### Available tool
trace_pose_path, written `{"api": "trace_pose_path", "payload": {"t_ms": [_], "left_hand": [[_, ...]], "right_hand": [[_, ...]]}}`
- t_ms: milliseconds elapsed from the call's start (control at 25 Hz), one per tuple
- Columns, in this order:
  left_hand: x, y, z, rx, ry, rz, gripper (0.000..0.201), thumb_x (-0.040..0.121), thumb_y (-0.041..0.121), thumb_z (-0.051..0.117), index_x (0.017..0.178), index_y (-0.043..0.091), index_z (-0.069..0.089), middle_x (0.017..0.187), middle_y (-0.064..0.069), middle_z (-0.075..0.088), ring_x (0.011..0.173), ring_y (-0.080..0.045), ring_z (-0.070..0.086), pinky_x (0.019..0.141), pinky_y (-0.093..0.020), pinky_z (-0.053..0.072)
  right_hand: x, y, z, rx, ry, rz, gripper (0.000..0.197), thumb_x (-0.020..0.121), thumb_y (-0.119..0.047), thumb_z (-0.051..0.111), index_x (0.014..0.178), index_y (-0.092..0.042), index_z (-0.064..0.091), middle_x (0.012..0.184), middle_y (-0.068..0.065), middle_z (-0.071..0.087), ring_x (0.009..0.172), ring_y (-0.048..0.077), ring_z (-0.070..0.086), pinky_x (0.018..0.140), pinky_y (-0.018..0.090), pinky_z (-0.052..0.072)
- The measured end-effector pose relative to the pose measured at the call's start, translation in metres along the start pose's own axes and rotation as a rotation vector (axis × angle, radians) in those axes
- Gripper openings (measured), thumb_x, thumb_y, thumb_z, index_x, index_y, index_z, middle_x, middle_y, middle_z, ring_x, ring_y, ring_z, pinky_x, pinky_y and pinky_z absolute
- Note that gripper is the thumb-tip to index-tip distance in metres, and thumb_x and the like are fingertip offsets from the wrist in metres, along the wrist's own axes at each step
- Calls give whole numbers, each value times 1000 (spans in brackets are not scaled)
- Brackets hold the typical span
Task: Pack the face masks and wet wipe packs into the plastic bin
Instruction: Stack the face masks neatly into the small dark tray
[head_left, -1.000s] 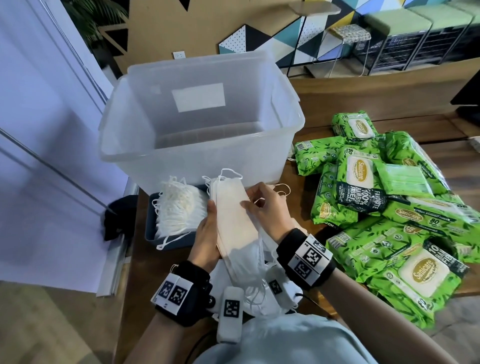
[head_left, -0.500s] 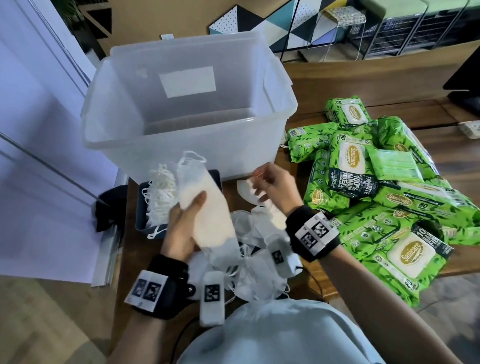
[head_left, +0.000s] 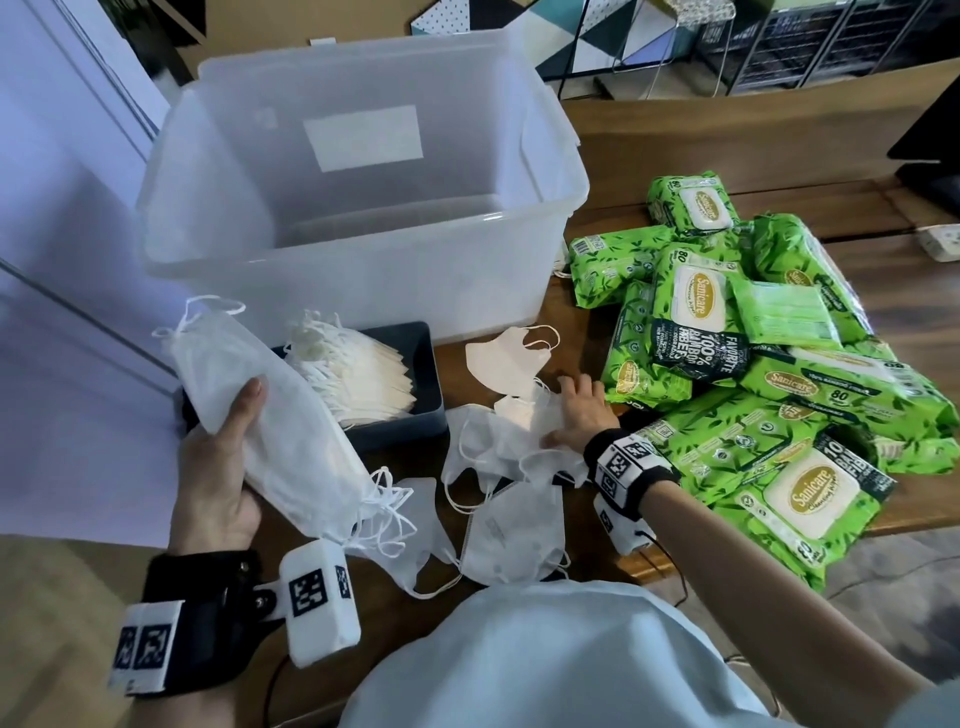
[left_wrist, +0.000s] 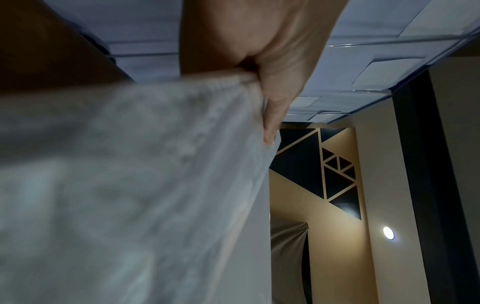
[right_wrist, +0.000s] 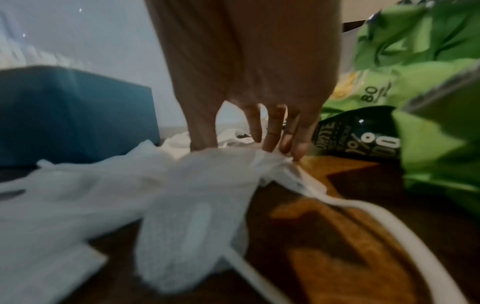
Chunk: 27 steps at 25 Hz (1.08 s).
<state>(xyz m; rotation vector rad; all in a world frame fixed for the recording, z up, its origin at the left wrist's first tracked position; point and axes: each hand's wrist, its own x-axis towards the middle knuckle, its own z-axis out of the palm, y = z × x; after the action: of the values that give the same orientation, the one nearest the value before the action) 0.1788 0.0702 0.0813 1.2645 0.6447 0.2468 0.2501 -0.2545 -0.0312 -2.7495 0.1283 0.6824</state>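
Nearest the body, loose white face masks (head_left: 506, 535) lay scattered over the wooden table (head_left: 852, 291), ear loops trailing off in every direction. The left hand (head_left: 218, 467) held a thick stack of masks (head_left: 275, 415) up off the table at a slant, thumb laid across the top and fingers wrapped underneath; the left wrist view showed that thumb (left_wrist: 270, 115) clamped against the stack's edge (left_wrist: 155, 164). Over on the right, the right hand (head_left: 579, 415) was down on the loose pile, palm low, fingers spread and only slightly bent. From the right wrist view the fingertips (right_wrist: 270, 142) touched a crumpled mask (right_wrist: 207, 170), though whether they actually pinched it was too blurred to tell.

Just beyond the left hand sat a dark blue tray (head_left: 415, 415), packed with another row of masks (head_left: 358, 374) lying on edge. One more mask (head_left: 504, 364) lay alone between the tray and the wipes. To the right, a big heap of green wet wipe packs (head_left: 769, 374) was piled on the table, well outside the container.

Farthest back stood the clear plastic bin (head_left: 358, 280), open at the top, nothing visible inside but a white label (head_left: 363, 136) on its far wall.
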Motion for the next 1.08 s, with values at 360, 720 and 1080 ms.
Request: {"api": "trace_pose_path", "payload": {"t_ms": [360, 720, 1080], "left_hand": [[-6, 0, -12, -30, 0, -54, 30, 83, 32, 67, 106, 14, 61, 99, 4, 68, 89, -11, 66, 62, -23, 55], [-8, 12, -12, 6, -9, -18, 31, 85, 30, 65, 108, 11, 61, 89, 7, 74, 81, -7, 69, 63, -23, 59], [-8, 28, -66, 27, 109, -33, 79, 51, 57, 83, 114, 12, 63, 113, -4, 69, 104, -22, 66, 86, -50, 54]], "right_hand": [[-6, 31, -57, 796, 120, -31, 32, 79, -5, 70, 109, -1, 61, 96, 10, 64, 87, 21, 59, 79, 31, 47], [-36, -10, -4, -40, 375, -497, 75, 72, -15, 77, 135, -1, 40, 131, 19, 48, 119, 34, 46, 101, 46, 42], [-47, -24, 27, -272, -173, -561, 44, 81, -27, 68, 118, -13, 49, 118, 8, 51, 113, 24, 45, 85, 35, 40]]}}
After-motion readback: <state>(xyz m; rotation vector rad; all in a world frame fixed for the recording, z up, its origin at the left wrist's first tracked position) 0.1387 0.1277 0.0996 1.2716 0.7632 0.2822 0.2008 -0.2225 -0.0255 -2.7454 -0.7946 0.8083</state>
